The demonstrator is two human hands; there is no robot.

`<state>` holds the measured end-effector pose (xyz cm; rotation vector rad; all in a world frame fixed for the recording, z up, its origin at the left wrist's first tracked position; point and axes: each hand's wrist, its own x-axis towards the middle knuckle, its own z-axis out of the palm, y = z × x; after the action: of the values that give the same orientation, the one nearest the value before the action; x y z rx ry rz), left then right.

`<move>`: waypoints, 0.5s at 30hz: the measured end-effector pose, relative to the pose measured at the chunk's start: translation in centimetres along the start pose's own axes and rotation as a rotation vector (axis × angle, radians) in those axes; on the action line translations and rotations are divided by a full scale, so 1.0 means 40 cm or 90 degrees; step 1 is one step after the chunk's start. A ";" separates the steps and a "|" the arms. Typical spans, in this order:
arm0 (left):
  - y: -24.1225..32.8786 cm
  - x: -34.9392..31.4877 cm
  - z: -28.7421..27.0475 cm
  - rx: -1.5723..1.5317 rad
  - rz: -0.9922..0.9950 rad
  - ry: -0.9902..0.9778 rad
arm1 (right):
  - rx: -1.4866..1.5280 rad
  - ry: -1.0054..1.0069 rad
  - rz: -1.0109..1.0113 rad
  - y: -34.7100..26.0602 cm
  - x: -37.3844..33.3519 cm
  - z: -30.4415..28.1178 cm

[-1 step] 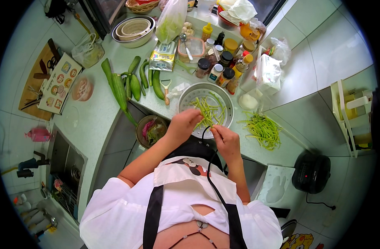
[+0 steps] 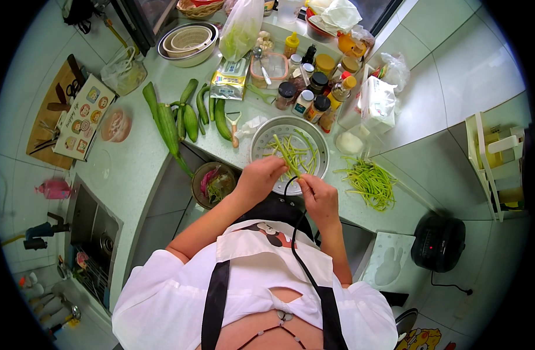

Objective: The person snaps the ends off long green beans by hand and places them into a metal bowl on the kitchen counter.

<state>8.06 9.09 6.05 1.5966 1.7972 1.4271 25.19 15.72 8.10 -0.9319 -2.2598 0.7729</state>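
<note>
My left hand (image 2: 258, 178) and my right hand (image 2: 320, 195) meet at the near rim of a round perforated metal basin (image 2: 261, 153). Together they pinch a thin green vegetable stalk (image 2: 288, 154), which slants up over the basin. Several more cut green stalks (image 2: 307, 158) lie inside the basin. A loose pile of the same stalks (image 2: 369, 184) sits on the counter to the right of my right hand. To the left of my left hand, a small bowl (image 2: 198, 192) holds trimmed scraps.
Long green gourds and cucumbers (image 2: 185, 116) and a peeler (image 2: 235, 131) lie beyond the basin. Jars and bottles (image 2: 314, 87), a tissue pack (image 2: 375, 105) and a bagged green (image 2: 241, 26) crowd the back. A sink (image 2: 92, 233) is at left, a black appliance (image 2: 439, 242) on the floor at right.
</note>
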 end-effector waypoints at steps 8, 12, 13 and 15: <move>-0.111 -0.089 -0.023 0.224 -0.082 -0.072 | 0.398 0.104 0.290 0.057 0.033 -0.030; -0.248 -0.182 -0.080 0.393 -0.264 -0.121 | 0.729 0.115 0.302 0.073 0.043 -0.031; -0.280 -0.205 -0.090 0.422 -0.302 -0.136 | 0.760 0.117 0.302 0.096 0.038 -0.028; -0.358 -0.255 -0.103 0.471 -0.382 -0.168 | 0.812 0.123 0.306 0.101 0.039 -0.026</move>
<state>0.26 0.22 -7.59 1.2392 2.4799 0.2742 26.69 19.57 6.46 -0.7836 -0.9452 1.8724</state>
